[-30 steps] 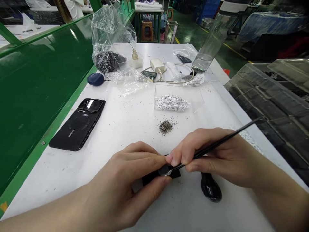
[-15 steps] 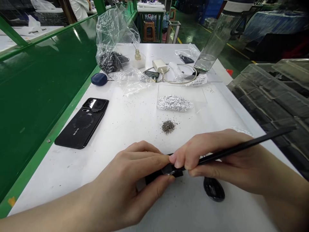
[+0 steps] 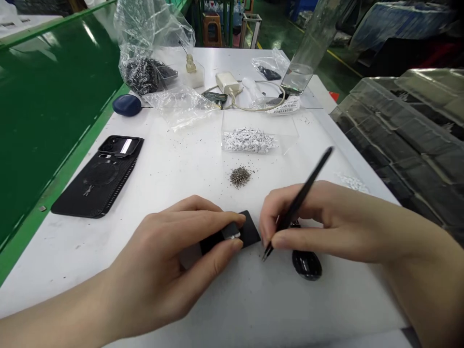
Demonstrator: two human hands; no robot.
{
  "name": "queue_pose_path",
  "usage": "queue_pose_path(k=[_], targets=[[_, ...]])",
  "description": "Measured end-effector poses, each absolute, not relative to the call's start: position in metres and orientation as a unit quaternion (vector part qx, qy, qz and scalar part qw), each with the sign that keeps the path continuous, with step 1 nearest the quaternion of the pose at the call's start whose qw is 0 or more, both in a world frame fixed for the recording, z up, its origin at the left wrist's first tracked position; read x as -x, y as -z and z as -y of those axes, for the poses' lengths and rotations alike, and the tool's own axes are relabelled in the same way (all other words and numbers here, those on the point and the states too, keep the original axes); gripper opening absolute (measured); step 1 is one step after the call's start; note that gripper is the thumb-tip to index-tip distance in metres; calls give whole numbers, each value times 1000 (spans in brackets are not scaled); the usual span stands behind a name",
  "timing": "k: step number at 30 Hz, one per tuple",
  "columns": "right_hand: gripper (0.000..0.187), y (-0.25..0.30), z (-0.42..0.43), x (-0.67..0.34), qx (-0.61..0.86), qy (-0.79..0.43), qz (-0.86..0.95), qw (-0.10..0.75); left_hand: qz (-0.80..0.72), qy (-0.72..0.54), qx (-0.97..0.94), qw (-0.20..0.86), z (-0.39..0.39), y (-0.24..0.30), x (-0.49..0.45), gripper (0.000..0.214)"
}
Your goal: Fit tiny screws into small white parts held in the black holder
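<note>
My left hand (image 3: 188, 256) is closed, thumb and forefinger pinching a small dark block (image 3: 230, 232) with a pale end. Below it lies a flat black pad (image 3: 250, 229), partly covered by the fingers. Just to the right, my right hand (image 3: 300, 222) grips black tweezers (image 3: 302, 193) like a pen, their tips pointing down at the table, apart from the block. Beneath that hand sits a glossy black oval piece (image 3: 307, 266), shaped like a spoon's bowl; its upper end is hidden. A small heap of tiny metal pieces (image 3: 239, 177) lies beyond both hands.
A clear tray (image 3: 286, 140) holds many small white pieces. At left are a black phone (image 3: 97, 176) and a dark blue oval object (image 3: 126, 105). Farther back stand plastic bags (image 3: 155, 29), a small bottle (image 3: 190, 65), a white charger (image 3: 227, 83) and a tall clear bottle (image 3: 300, 67).
My right hand has drawn the tweezers back from the block in my left hand, and they now stand steeper. The view has shifted, so the table's things appear farther left and higher.
</note>
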State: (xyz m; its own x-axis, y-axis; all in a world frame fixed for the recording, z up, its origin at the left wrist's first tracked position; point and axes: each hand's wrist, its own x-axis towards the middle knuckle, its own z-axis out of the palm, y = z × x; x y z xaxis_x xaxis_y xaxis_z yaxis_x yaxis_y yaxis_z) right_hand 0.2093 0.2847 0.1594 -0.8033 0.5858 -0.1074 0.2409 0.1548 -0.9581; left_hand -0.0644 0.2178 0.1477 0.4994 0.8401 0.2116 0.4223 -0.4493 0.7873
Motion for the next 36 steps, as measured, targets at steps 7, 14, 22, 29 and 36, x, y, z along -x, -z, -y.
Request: queue_pose_path(k=[7,14,22,29,36], targets=[[9,-159,-287,-208,286,-554,778,79,-436,-295,-787,321,-218,-148,61,29],[5,-160,-285,-210,279,-559,777,80,-432,-290,-794,314,-217,-149,62,29],[5,-157,-285,-211,280,-545,785,87,-427,-294,-793,320,-218,-146,62,31],[5,-154,-288,-211,266,-551,785,101,-418,-304,-792,325,-219,-144,62,30],[2,-162,-286,-210,278,-583,707,286,-375,-316,-803,338,-220,-143,63,32]])
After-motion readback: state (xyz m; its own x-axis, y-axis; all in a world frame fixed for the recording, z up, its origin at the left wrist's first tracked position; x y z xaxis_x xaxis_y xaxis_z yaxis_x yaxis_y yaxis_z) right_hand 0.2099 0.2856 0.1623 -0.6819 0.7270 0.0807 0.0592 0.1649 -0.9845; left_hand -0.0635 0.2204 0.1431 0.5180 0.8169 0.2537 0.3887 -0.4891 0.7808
